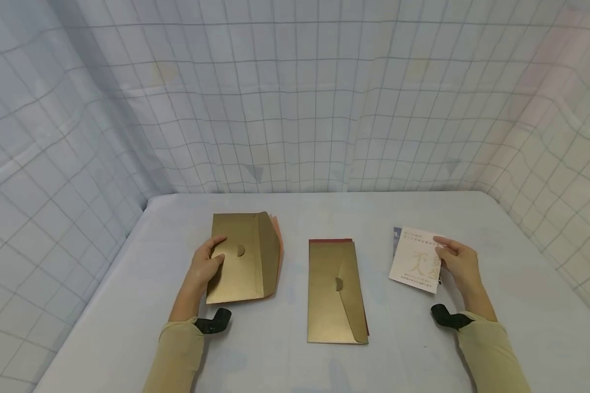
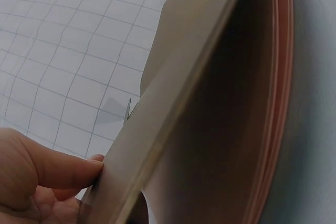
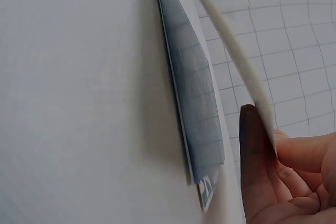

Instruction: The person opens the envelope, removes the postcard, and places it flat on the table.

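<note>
My left hand point(image 1: 204, 267) pinches the left edge of a gold envelope point(image 1: 233, 281) with a half-round notch and a raised flap on its right. Orange paper edges point(image 1: 279, 228) stick out behind that flap; in the left wrist view the gold envelope point(image 2: 173, 72) stands tilted, apart from the orange edges point(image 2: 283, 77) at its lower side. With thumb and fingers, my right hand point(image 1: 461, 267) pinches the right side of a cream card point(image 1: 413, 265) printed with gold characters. A blue card point(image 1: 396, 234) shows partly behind it; the right wrist view shows a gap between the cream card point(image 3: 236, 51) and the blue card point(image 3: 191, 87).
Between the hands, another gold envelope point(image 1: 326, 305) lies flat on the white table point(image 1: 285, 365), with a dark red edge point(image 1: 329, 240) showing beneath it. White grid-patterned curtains point(image 1: 305, 109) enclose the table at the back and sides. Each wrist wears a black mount point(image 1: 213, 322).
</note>
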Available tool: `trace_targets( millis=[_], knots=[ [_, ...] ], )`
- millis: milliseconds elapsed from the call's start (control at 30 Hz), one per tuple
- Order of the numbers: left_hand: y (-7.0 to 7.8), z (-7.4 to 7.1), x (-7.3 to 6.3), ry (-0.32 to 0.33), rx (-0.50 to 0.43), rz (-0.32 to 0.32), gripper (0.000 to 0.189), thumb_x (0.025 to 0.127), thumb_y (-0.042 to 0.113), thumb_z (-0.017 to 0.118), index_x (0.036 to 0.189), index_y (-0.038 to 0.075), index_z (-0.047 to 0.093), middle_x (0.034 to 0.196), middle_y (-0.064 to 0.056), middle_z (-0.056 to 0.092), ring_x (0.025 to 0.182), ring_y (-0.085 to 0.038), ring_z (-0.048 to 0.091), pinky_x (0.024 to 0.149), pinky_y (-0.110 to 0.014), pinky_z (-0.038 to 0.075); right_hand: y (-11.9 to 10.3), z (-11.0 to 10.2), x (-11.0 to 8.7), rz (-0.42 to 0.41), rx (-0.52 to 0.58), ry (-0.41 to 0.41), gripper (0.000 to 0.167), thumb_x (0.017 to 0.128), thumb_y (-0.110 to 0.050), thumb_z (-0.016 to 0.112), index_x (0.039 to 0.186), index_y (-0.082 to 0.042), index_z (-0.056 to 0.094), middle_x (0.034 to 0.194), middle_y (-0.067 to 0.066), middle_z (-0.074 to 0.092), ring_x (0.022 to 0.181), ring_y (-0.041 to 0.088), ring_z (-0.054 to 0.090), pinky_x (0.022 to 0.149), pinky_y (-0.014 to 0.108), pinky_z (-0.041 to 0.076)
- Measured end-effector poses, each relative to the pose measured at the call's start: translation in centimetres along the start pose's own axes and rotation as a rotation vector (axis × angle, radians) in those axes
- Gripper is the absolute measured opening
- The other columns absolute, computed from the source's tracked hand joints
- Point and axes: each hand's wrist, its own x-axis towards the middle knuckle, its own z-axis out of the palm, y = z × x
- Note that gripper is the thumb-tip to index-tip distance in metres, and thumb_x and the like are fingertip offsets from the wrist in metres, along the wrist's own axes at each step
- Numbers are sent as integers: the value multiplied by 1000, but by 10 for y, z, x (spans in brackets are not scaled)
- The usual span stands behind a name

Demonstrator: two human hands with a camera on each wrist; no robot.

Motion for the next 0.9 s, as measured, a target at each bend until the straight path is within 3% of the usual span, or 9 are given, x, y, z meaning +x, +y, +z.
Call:
trace_targets(
  millis=[267,367,500,633,900],
  knots=[
    [-5,1,1,-10,89,-21,61,86,-11,36,145,-2,24,154,-27,14,144,-41,13,117,-52,16,1,2,2,-5,-169,32,39,94,-13,51,131,1,52,76,-19,56,69,-7,47,60,12,45],
    [-6,2,1,-3,139,-20,60,87,-9,41,144,-1,25,153,-28,15,142,-42,16,116,-53,18,0,3,3,14,-229,63,38,94,-16,52,130,-3,54,94,0,63,72,-4,47,59,11,43],
    [-5,2,1,7,240,-21,61,87,-3,46,144,0,25,152,-29,18,139,-45,21,113,-56,23,-1,5,2,37,-256,69,39,96,-20,50,132,-5,53,123,18,57,85,5,49,59,8,40],
    [-3,3,-1,13,307,-19,63,87,0,48,145,-2,22,151,-31,19,137,-47,23,111,-57,25,-1,4,3,41,-262,73,41,96,-21,48,134,-6,50,129,20,54,95,12,49,60,7,38],
    [1,2,0,17,346,-23,63,93,9,48,146,-6,16,149,-34,19,137,-48,21,111,-57,25,1,4,5,51,-264,85,42,97,-19,44,136,-5,47,124,20,57,78,-2,47,63,10,38]
  ],
)
